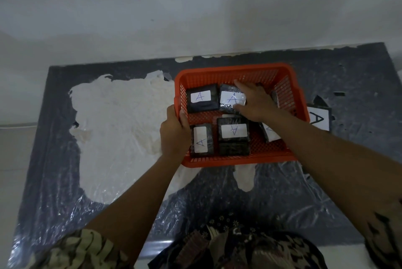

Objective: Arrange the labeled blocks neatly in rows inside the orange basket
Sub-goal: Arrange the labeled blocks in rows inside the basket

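Note:
An orange mesh basket (237, 70) stands on the table, holding several black wrapped blocks with white labels marked "A". Two lie side by side in the back row: one at the left (202, 98) and a shiny one (231, 99) next to it. In the front row are a block turned sideways (201, 143), a stacked block (233, 136) and a tilted one (269, 133) partly under my forearm. My right hand (253, 100) is inside the basket, gripping the shiny back block. My left hand (174, 133) clasps the basket's left rim.
One more labeled "A" block (318, 118) lies on the table just right of the basket. The table is dark, covered in crinkled clear plastic, with a large white patch (121, 129) at the left. A wall runs behind it.

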Available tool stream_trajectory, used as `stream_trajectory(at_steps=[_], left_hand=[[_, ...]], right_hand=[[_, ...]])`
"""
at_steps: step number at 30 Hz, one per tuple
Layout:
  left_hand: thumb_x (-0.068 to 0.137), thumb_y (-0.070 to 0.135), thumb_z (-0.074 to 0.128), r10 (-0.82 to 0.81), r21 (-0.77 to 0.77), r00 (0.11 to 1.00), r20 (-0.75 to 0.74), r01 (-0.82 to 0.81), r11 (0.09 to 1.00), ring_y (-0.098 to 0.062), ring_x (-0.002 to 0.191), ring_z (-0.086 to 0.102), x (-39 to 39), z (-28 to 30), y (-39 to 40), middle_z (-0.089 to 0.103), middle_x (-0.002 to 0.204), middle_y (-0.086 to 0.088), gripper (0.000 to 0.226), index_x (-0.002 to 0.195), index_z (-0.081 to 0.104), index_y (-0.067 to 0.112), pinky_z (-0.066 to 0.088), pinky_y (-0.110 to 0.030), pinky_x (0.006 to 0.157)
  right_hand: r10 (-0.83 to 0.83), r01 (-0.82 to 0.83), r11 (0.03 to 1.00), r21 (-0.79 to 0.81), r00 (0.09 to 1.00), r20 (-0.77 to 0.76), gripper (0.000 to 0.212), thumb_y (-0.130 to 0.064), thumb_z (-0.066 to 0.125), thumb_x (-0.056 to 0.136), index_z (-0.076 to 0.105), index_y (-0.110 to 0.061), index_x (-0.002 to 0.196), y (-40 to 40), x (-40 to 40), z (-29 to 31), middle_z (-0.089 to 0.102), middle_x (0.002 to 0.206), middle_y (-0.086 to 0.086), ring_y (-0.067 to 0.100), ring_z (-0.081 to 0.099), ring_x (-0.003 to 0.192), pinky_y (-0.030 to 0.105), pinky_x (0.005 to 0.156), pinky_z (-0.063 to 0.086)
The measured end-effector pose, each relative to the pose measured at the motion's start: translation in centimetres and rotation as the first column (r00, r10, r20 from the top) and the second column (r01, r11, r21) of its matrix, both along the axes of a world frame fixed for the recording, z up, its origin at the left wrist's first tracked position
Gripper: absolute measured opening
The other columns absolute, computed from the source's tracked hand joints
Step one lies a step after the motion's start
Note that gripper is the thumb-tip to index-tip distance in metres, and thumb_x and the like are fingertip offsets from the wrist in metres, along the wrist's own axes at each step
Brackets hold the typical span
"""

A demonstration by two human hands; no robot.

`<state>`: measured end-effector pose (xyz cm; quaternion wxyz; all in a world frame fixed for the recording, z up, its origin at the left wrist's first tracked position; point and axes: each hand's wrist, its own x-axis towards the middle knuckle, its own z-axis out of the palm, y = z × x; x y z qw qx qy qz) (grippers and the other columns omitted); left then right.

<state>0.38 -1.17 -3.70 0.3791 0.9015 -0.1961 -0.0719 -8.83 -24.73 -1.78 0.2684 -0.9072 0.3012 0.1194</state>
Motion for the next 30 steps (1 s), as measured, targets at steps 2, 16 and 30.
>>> stream_trajectory(at_steps=[2, 16, 30], left_hand=[[0.1, 0.041, 0.032, -0.002, -0.001, 1.0, -0.002, 0.002, 1.0, 0.013, 0.066, 0.045, 0.0, 0.0, 0.0, 0.048, 0.091, 0.017, 0.032, 0.118, 0.044, 0.017, 0.029, -0.004, 0.057], [0.1, 0.039, 0.032, 0.011, 0.014, 0.999, 0.044, -0.012, 1.0, 0.01, 0.064, 0.042, 0.0, 0.0, -0.1, 0.047, 0.093, 0.013, 0.033, 0.116, 0.045, 0.014, 0.027, -0.006, 0.057], [0.1, 0.037, 0.034, 0.012, 0.014, 0.999, 0.047, -0.012, 1.0, 0.011, 0.063, 0.042, 0.0, 0.1, -0.1, 0.048, 0.092, 0.012, 0.032, 0.116, 0.046, 0.012, 0.026, -0.005, 0.056]], right_hand=[[-0.013, 0.013, 1.0, 0.024, 1.0, -0.001, 0.083, -0.036, 0.066, 0.09, 0.017, -0.027, 0.157, -0.1, -0.5, 0.3, 0.023, 0.163, 0.004, 0.032, 0.024, 0.146, 0.048, 0.118, 0.024], [-0.193, 0.167, 0.952, -0.258, 0.978, -0.079, 0.034, -0.037, 0.061, 0.09, 0.063, -0.012, 0.113, 1.6, -6.8, 1.3, 0.065, 0.109, 0.013, 0.032, 0.063, 0.099, 0.036, 0.074, 0.049], [-0.182, 0.16, 0.98, -0.122, 0.963, -0.201, 0.066, -0.04, 0.065, 0.089, 0.034, -0.023, 0.145, 4.5, -9.0, 0.9, 0.043, 0.134, 0.024, 0.042, 0.052, 0.115, 0.048, 0.096, 0.048]])
